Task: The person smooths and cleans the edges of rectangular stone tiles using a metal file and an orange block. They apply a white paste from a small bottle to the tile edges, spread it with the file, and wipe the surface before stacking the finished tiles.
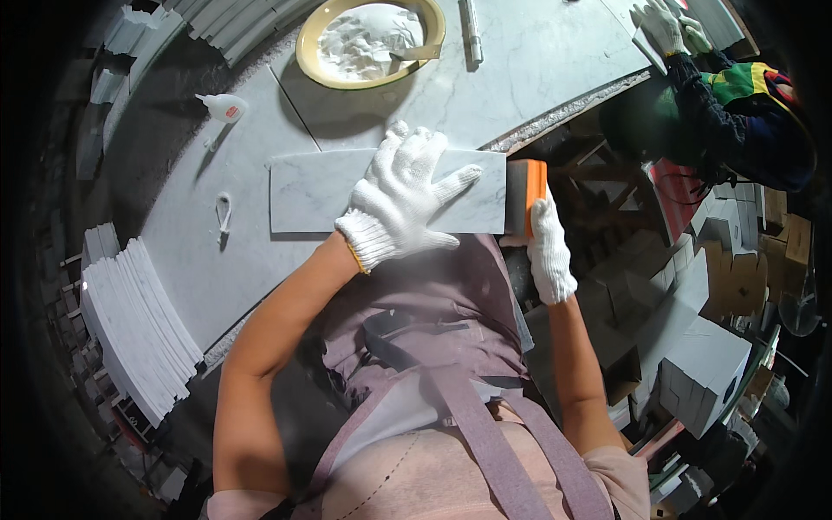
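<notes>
A grey-veined marble tile [316, 192], long and rectangular, lies along the near edge of a marble worktop [208, 286]. My left hand [403, 195], in a white knit glove, presses flat on it with the fingers spread. At the tile's right end, my right hand [549, 251], gloved the same way, grips an orange and grey sanding block [530, 195]. The block's grey face stands upright against or very close to the tile's short edge. Part of the right fingers is hidden behind the block.
A yellow basin [305, 52] of white powder holds a scraper [420, 54]. Nearby are a marker [472, 30], a small white bottle [224, 108] and a looped white tie [224, 215]. Tile stacks [143, 321] stand left. A co-worker's gloved hands [663, 28] are far right; boxes [706, 364] sit below.
</notes>
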Available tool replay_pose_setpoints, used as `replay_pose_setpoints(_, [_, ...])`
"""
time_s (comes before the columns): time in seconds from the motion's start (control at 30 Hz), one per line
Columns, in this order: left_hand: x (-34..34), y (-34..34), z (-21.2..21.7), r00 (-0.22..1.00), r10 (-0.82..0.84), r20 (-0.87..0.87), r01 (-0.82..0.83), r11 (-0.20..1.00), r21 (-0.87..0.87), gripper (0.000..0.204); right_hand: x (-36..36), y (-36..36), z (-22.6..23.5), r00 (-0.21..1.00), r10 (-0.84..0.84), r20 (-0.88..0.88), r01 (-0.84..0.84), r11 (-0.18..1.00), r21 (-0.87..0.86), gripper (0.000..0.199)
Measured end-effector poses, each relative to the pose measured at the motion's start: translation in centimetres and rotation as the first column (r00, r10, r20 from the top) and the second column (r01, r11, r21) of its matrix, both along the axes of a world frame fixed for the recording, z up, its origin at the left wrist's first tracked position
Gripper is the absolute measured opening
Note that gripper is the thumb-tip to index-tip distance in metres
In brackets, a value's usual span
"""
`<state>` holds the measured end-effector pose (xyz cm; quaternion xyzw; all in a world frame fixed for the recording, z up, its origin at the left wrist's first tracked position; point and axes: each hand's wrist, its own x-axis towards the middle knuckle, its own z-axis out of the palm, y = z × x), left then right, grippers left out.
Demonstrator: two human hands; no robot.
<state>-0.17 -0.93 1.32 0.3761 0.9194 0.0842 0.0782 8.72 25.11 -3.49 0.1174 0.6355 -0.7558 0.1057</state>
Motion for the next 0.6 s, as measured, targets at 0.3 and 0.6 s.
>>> replay_pose_setpoints(0.3, [-0.2, -0.9, -1.1, 0.994, -0.057, -0.095, 0.071, 0.985, 0.155, 0.087, 2.4, -3.0, 0.8, 0.997, -0.012, -0.076, 0.048, 0.865, 0.499, 0.077])
replay_pose_setpoints(0.6, [-0.4, -1.0, -1.7, 0.997, -0.055, -0.045, 0.063, 0.980, 0.191, 0.087, 2.2, -4.0, 2.7, 0.980, -0.100, 0.173, 0.011, 0.890, 0.455, 0.073])
